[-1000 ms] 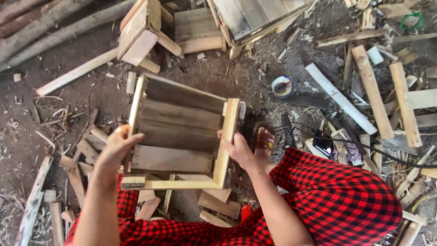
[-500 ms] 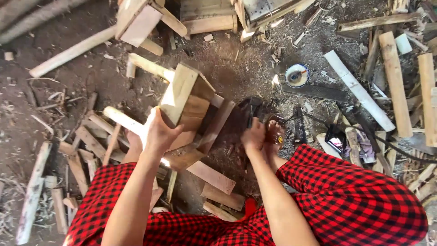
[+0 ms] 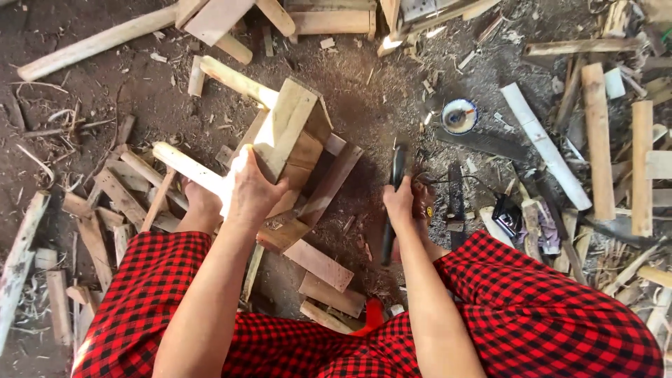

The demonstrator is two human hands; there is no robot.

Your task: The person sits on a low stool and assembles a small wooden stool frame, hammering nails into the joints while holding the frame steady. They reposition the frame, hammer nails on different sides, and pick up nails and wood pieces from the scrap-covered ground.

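round tin (image 3: 460, 115): open can with a blue-and-white rim and brownish inside, sitting on the dirt up and to the right of the wooden crate (image 3: 294, 133)
small black packet (image 3: 504, 213): we think it's a pack, dark with a pale patch, on the ground right of our right hand (image 3: 400, 203)
labels, signs, screens: we can't spot any

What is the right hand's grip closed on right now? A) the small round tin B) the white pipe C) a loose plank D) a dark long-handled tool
D: the right hand is wrapped around a dark long-handled tool, while the left hand steadies the tilted wooden crate; the round tin and the white pipe lie untouched on the ground.
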